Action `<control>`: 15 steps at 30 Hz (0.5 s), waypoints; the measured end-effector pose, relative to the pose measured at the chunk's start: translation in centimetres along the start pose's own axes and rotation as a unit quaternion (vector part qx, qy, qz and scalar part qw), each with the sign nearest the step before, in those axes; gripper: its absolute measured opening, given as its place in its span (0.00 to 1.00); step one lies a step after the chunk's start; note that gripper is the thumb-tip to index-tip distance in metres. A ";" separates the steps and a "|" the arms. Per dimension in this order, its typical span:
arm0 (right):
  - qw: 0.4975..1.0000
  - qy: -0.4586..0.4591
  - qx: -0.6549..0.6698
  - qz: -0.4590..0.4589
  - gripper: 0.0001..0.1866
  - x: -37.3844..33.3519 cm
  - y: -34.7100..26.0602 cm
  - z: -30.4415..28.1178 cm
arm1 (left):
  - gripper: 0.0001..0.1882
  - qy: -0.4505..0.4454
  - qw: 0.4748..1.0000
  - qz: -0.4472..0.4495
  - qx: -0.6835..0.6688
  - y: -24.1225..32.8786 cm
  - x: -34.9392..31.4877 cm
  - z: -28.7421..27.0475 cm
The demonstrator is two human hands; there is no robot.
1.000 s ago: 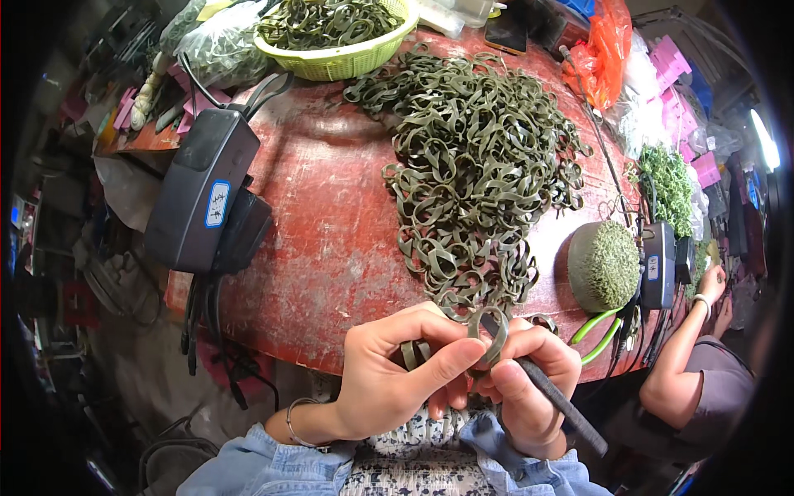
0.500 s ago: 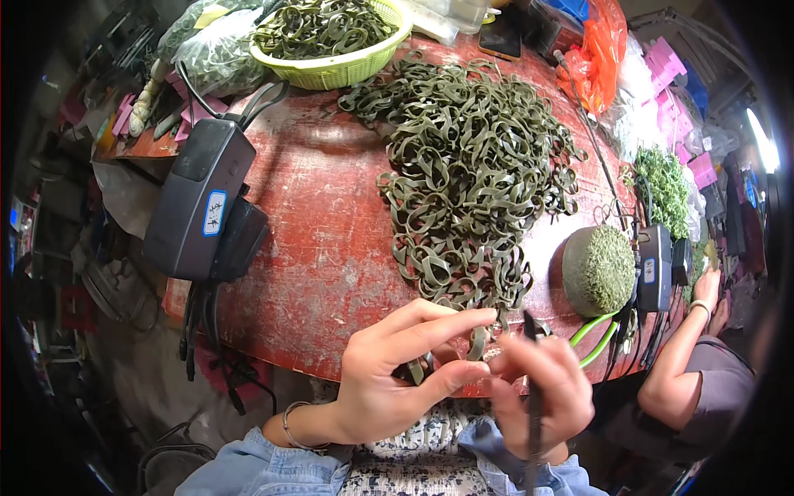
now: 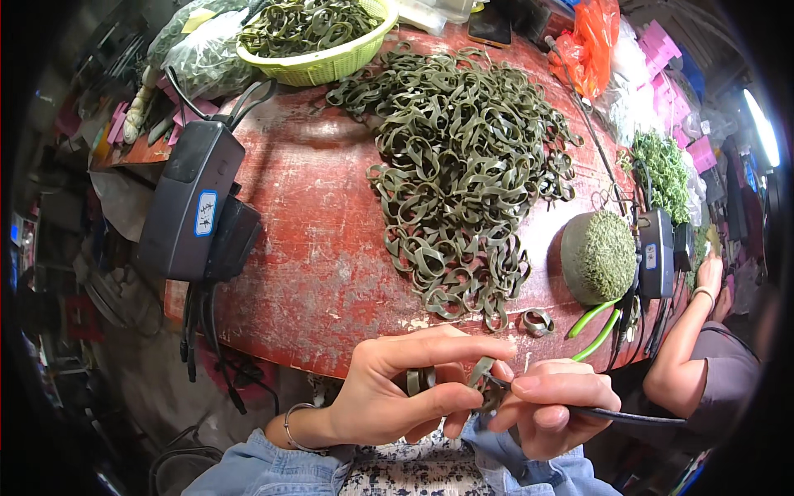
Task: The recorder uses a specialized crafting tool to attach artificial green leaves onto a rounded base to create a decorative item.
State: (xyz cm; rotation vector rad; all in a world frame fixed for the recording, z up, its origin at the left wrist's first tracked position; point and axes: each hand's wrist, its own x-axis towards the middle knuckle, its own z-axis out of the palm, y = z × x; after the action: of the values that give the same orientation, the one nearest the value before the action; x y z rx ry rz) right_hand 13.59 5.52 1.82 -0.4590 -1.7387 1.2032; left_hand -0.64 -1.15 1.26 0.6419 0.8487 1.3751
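My left hand point(image 3: 395, 397) pinches a dark green loop of flat strip point(image 3: 480, 374) between thumb and forefinger at the near edge of the red table point(image 3: 322, 248). Another green loop shows tucked under its fingers. My right hand point(image 3: 552, 407) grips a thin dark tool point(image 3: 628, 416) whose tip meets the loop. Beyond the hands a large pile of the same green loops point(image 3: 459, 165) spreads over the table, and one loose loop point(image 3: 538, 321) lies near the edge.
A green basket of loops point(image 3: 318, 37) stands at the back. A black device with cables point(image 3: 194, 202) sits at the left edge. A mossy green dome point(image 3: 597, 255), green-handled pliers point(image 3: 600, 322) and another black device point(image 3: 657, 252) lie right. Another person's arm point(image 3: 686, 347) reaches in at right.
The tool in my right hand has swung from pointing downward to lying level toward the right. My left forefinger has come down over the loop.
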 end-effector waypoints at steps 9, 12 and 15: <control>0.999 -0.028 -0.032 -0.033 0.16 0.0 0.0 -0.2 | 0.15 -0.004 0.999 -0.029 -0.039 0.1 0.0 0.1; 0.995 0.069 -0.061 -0.047 0.15 -0.5 -0.1 0.4 | 0.15 -0.002 1.000 -0.006 -0.025 0.1 0.2 0.3; 0.998 0.040 -0.030 -0.038 0.15 -0.2 -0.1 0.2 | 0.15 -0.007 1.000 0.012 0.007 -0.3 0.2 0.0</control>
State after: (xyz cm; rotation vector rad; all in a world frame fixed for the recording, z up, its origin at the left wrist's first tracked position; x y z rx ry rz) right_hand 13.57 5.20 1.79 -0.4657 -1.7112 1.0667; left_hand -0.50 -0.94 1.02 0.6737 0.8419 1.3854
